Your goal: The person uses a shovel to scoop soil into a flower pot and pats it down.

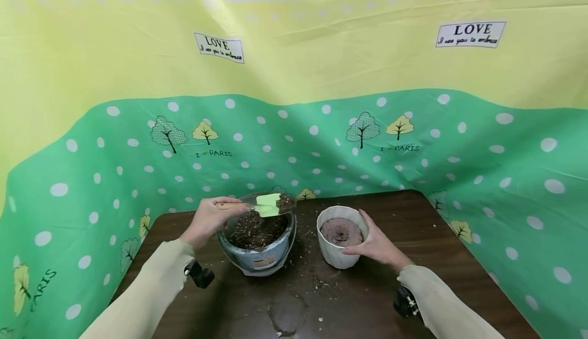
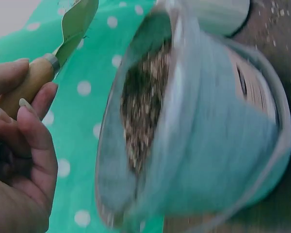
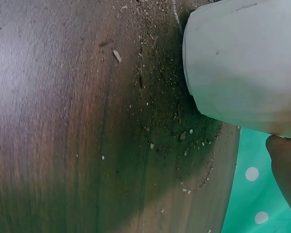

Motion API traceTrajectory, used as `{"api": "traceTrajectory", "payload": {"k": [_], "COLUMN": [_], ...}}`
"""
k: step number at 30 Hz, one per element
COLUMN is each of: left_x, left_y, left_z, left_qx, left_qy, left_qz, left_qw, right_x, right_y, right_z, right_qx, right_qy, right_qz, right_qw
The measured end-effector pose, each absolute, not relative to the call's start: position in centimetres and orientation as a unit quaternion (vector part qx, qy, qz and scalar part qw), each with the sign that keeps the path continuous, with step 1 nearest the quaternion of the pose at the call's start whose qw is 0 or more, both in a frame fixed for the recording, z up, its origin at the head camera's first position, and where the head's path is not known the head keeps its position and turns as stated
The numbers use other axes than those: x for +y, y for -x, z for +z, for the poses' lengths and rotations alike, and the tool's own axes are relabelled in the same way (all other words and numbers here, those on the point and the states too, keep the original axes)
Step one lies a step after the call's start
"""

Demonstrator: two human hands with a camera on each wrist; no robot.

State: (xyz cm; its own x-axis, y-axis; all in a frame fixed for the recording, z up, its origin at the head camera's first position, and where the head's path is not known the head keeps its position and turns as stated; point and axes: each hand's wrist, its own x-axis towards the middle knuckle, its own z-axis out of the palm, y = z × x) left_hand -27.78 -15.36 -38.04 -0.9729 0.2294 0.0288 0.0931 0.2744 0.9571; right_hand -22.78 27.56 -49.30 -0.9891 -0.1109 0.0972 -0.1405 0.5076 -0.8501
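Note:
My left hand [image 1: 213,216] grips the wooden handle [image 2: 26,85] of a small trowel with a pale green blade [image 1: 267,204]. The blade is above a blue bucket [image 1: 257,260], and dark soil shows right at its tip in the head view. Loose brown soil [image 1: 257,231] fills much of the bucket. To the right, my right hand [image 1: 378,242] holds a white faceted pot [image 1: 337,255] by its right side, thumb near the front rim. Inside the pot is greyish-brown soil [image 1: 340,231] with a small dip in the middle.
A dark wooden table [image 1: 229,308] bears the bucket and pot. Soil crumbs [image 3: 153,87] lie scattered between and in front of them. A green and yellow printed curtain [image 1: 294,140] hangs close behind the table and along both sides.

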Motion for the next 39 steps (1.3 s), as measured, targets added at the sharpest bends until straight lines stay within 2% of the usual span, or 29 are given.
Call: {"api": "traceTrajectory", "payload": {"k": [15, 26, 33, 39], "left_x": [-6.3, -0.7, 1.5, 2.6], "left_y": [27.3, 26.9, 26.9, 26.6], "left_z": [-38.7, -39.2, -39.9, -40.2], "left_qx": [0.773, 0.811, 0.848, 0.882], "left_qy": [-0.158, -0.173, -0.18, -0.211], "left_qz": [0.609, 0.552, 0.493, 0.422], "left_qw": [0.084, 0.089, 0.072, 0.029], "right_x": [27.6, 27.7, 27.6, 27.7], "right_y": [22.8, 22.8, 22.9, 22.9], "right_z": [-49.3, -49.0, -49.0, -48.9], "right_qx": [-0.87, -0.872, -0.873, -0.87], "right_qy": [-0.077, -0.074, -0.059, -0.06], "right_qz": [0.487, 0.484, 0.483, 0.489], "right_qw": [-0.014, -0.027, -0.031, -0.033]}}
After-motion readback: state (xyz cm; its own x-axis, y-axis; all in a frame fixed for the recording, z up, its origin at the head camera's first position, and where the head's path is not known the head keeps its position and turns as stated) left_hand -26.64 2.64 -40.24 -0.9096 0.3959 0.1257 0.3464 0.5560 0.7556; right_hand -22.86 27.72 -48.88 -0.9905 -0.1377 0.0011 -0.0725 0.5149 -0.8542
